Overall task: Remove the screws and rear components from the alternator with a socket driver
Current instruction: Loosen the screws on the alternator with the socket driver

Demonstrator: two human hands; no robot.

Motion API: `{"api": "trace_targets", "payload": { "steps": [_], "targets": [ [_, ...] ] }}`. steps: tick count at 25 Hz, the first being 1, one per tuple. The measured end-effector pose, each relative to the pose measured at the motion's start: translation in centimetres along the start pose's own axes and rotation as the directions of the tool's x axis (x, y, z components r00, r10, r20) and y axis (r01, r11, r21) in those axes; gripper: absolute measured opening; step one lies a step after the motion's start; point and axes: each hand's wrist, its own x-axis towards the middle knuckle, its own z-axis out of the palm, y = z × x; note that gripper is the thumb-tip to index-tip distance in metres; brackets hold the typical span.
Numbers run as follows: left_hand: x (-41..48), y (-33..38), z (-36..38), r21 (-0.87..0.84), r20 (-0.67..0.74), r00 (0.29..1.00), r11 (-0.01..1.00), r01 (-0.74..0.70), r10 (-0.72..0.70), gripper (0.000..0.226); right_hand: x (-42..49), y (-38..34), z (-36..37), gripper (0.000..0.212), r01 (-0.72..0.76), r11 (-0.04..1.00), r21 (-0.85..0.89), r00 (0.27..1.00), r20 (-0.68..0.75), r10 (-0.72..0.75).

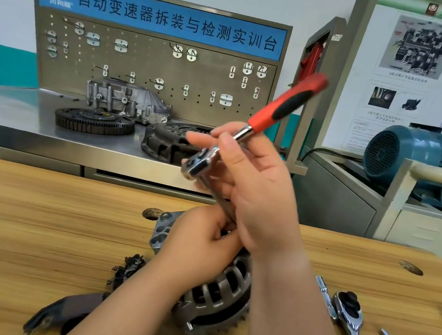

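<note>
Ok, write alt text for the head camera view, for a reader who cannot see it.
A person's right hand holds a red-handled ratchet by its head, its extension running down to an alternator that the left hand grips on a wooden table. A chrome ratchet lies to the right, loose black parts to the left.

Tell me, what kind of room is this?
Probably an automotive training workshop: a pegboard tool panel, a flywheel and clutch on a steel bench, and an alternator on the wooden table.
</note>
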Motion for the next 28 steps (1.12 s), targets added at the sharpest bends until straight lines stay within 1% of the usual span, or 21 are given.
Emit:
{"api": "trace_targets", "payload": {
  "steps": [2, 5, 8, 11, 14, 17, 21, 24, 28],
  "targets": [
    [0.1, 0.1, 0.0, 0.031, 0.022, 1.0, 1.0, 0.006, -0.007, 0.02, 0.0, -0.1, -0.7, 0.013, 0.019, 1.0, 0.02, 1.0, 0.002, -0.019],
    [0.4, -0.1, -0.1, -0.027, 0.095, 0.995, 0.999, -0.019, 0.022, 0.022, 0.2, -0.3, -1.4, 0.009, 0.038, 0.999, -0.015, 0.999, -0.011, -0.038],
    [0.5, -0.2, -0.5, -0.075, 0.165, 0.985, 0.996, -0.046, 0.058, 0.02, 0.2, -0.5, -1.7, 0.011, 0.037, 0.999, -0.015, 0.999, 0.021, -0.036],
    [0.5, -0.3, -0.8, -0.126, 0.192, 0.979, 0.991, -0.039, 0.063, 0.022, 0.1, -0.4, -1.6, 0.01, 0.042, 0.998, -0.047, 0.998, 0.048, -0.04],
    [0.5, -0.1, -0.8, -0.178, 0.187, 0.98, 0.984, -0.027, 0.061, 0.016, 0.1, -0.3, -1.7, 0.008, 0.061, 0.997, -0.053, 0.998, 0.031, -0.059],
    [0.6, -0.1, -0.5, -0.165, 0.171, 0.984, 0.986, -0.022, 0.05, 0.018, 0.1, -0.5, -2.1, 0.006, 0.094, 0.994, -0.05, 0.996, -0.002, -0.094],
    [0.6, -0.1, -0.2, -0.165, 0.167, 0.986, 0.986, 0.005, 0.023, 0.016, 0.0, -1.0, -3.1, 0.006, 0.112, 0.993, 0.021, 0.994, -0.02, -0.112],
    [0.5, 0.1, -0.2, -0.129, 0.149, 0.988, 0.992, -0.01, 0.029, 0.019, -0.1, -1.2, -3.5, 0.006, 0.113, 0.99, 0.082, 0.993, -0.031, -0.11],
    [0.3, 0.5, -0.5, -0.115, 0.126, 0.992, 0.993, -0.01, 0.025, 0.025, 0.2, -0.6, -3.1, 0.013, 0.118, 0.991, 0.06, 0.992, -0.048, -0.115]
  ]
}}
